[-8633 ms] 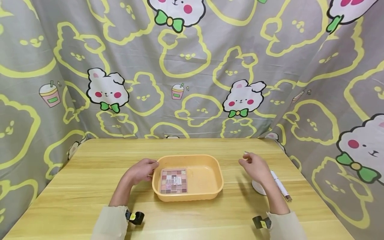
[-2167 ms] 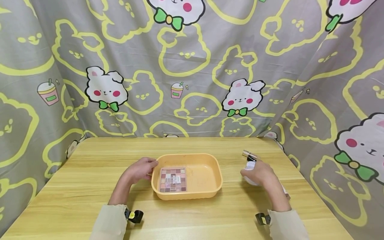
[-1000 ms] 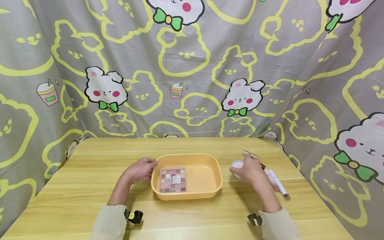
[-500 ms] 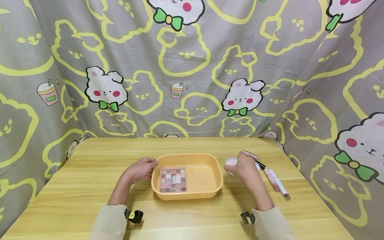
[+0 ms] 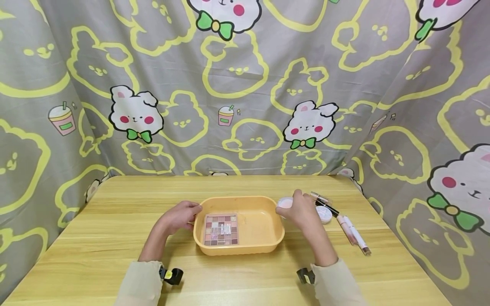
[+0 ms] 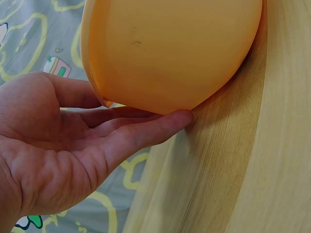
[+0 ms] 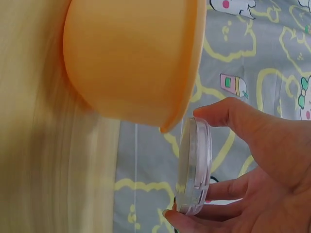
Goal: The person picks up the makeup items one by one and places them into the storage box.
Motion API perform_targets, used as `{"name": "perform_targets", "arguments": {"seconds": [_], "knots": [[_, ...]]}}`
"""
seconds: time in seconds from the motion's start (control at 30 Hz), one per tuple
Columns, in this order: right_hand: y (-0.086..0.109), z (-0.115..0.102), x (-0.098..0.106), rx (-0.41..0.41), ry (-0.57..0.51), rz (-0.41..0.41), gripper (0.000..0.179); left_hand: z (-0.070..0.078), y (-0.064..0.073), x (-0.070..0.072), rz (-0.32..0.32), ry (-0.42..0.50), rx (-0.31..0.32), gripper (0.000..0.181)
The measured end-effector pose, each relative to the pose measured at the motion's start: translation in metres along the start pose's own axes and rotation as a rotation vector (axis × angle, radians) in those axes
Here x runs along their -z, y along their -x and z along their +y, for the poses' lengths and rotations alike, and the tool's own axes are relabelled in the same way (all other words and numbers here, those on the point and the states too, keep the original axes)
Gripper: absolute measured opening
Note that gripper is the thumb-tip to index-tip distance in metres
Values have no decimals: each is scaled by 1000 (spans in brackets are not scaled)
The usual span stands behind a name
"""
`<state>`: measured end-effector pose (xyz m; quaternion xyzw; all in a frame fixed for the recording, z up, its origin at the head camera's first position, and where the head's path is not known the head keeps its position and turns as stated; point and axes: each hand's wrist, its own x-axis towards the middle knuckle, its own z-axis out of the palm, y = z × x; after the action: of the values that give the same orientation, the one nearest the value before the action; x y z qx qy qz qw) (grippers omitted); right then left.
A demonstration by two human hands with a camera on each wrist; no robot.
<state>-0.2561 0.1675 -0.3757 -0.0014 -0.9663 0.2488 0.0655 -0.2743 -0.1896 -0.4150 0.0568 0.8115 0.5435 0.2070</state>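
Note:
My left hand (image 5: 180,217) grips the left end of an orange plastic basin (image 5: 246,250). In the left wrist view, its fingers lie against the outer wall and the rim. Inside the basin, at its left side, lies a square eyeshadow palette (image 5: 221,230) marked "BACK". My right hand (image 5: 304,212) pinches a round, flat powder compact (image 5: 285,204) by its edge, right by the basin's right rim. From the right wrist, that compact (image 7: 194,165) shows clear sides and stands between thumb and fingers, just outside the basin.
Right of my right hand lies a second round white compact (image 5: 323,214). Around it are a black pencil-like stick (image 5: 330,207), a small metallic tube (image 5: 319,197), a pinkish tube (image 5: 346,229) and a white tube (image 5: 357,235). A patterned curtain (image 5: 252,106) encloses the wooden table (image 5: 245,280).
My right hand has picked up one compact from the group on the right and carried it left to the basin's rim. The second compact has come into view. My left hand stays on the basin.

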Motion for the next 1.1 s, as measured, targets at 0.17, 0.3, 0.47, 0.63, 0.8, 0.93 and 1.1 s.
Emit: {"name": "perform_targets", "arguments": {"seconds": [0.17,0.3,0.47,0.63,0.8,0.93,1.1], "knots": [[1,-10,-3,7,-2,17,65,0,-1,0,0,-2,-1,51],[4,-19,-7,32,4,44,62,0,0,0,1,-2,-2,52],[9,-29,-14,69,24,69,62,1,1,-1,2,-5,2,52],[13,-39,-20,98,32,83,62,1,1,-1,0,0,2,53],[17,-46,-28,135,37,76,60,2,0,-1,1,1,4,53],[19,-51,-34,148,27,56,60,2,0,-2,1,2,4,53],[22,-55,-43,167,11,26,62,1,-1,-1,2,6,1,52]]}}
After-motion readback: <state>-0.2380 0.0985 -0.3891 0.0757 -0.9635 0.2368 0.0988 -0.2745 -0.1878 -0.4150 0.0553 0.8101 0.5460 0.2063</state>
